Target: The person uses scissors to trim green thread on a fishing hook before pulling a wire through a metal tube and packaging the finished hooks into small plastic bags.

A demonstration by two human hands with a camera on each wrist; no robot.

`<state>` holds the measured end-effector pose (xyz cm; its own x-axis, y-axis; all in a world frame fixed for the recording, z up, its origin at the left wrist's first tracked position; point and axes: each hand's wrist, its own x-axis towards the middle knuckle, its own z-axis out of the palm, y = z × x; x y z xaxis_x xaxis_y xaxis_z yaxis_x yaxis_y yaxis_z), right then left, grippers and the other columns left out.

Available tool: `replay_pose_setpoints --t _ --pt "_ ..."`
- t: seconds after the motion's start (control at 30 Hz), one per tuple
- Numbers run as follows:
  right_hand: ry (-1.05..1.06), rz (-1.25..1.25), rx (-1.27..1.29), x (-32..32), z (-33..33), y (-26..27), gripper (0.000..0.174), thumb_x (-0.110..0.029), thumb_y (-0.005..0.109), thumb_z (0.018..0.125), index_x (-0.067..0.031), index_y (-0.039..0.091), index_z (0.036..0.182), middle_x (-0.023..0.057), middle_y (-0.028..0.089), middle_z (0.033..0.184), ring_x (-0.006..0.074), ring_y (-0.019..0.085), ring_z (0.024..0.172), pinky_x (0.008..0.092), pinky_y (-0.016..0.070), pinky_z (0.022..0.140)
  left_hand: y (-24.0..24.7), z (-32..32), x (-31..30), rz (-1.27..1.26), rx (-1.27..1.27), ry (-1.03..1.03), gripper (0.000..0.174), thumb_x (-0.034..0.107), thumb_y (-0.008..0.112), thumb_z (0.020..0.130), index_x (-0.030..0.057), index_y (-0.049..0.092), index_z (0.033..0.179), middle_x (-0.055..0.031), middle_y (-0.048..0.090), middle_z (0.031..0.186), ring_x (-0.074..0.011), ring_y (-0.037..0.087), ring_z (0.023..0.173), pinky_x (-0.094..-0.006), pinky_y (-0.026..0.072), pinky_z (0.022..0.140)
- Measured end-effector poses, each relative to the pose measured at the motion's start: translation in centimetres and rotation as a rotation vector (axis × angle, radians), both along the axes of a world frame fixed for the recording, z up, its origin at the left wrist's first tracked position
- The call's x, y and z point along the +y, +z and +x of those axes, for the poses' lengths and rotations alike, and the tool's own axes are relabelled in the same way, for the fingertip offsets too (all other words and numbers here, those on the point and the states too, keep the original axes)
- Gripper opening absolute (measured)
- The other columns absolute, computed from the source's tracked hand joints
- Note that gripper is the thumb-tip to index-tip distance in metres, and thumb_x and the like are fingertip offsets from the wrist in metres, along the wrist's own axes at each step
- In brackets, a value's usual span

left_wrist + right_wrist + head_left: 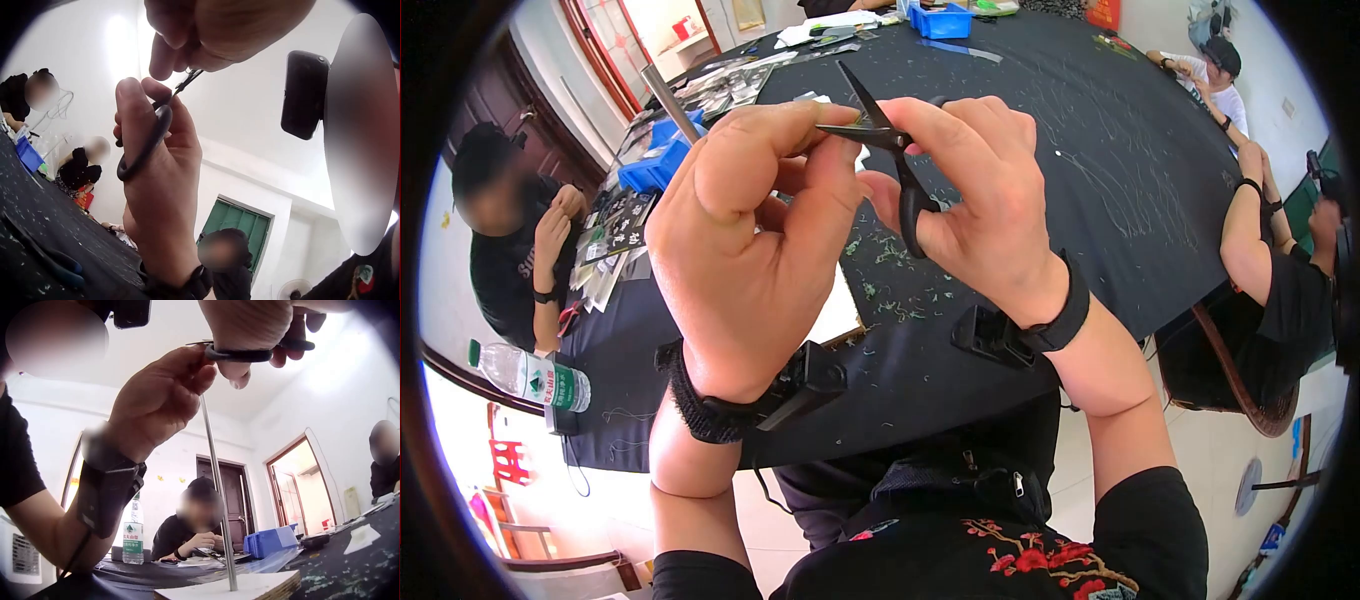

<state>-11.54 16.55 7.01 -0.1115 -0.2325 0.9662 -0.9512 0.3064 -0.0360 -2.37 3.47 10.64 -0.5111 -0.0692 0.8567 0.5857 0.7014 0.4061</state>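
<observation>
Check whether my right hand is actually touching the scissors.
Touching. The head view shows it: the right hand grips the black scissors, with its thumb through a handle loop.

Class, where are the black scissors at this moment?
In the head view, the black scissors are near the upper centre, held above the black table in the right hand, just beside the left hand.
</observation>
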Motion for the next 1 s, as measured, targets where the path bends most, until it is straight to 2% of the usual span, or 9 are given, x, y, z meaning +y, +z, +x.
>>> replay_pose_setpoints --t 0.4,1.0 --pt "0.014 -0.005 -0.007 -0.07 0.22 0.02 0.035 -0.019 0.069 0.065 -0.0128 0.058 0.097 -0.0004 0.049 0.067 0.0177 0.047 0.067 0.0315 0.0295 0.065 0.05 -0.14 0.03 -0.048 0.025 -0.009 0.015 0.005 0.054 0.084 -0.0016 0.056 0.097 -0.0091 0.062 0.082 -0.0077 0.059 0.062 -0.0118 0.0369 0.043" --pt "0.037 0.064 -0.097 0.62 0.65 0.53 0.029 -0.018 0.07 0.065 -0.0117 0.059 0.091 0.0013 0.05 0.062 0.0177 0.048 0.062 0.0311 0.0309 0.061 0.15 -0.08 -0.04 -0.038 0.01 -0.011 0.016 0.007 0.054 0.084 -0.0021 0.055 0.097 -0.0087 0.062 0.081 -0.0088 0.06 0.062 -0.0123 0.0376 0.042"
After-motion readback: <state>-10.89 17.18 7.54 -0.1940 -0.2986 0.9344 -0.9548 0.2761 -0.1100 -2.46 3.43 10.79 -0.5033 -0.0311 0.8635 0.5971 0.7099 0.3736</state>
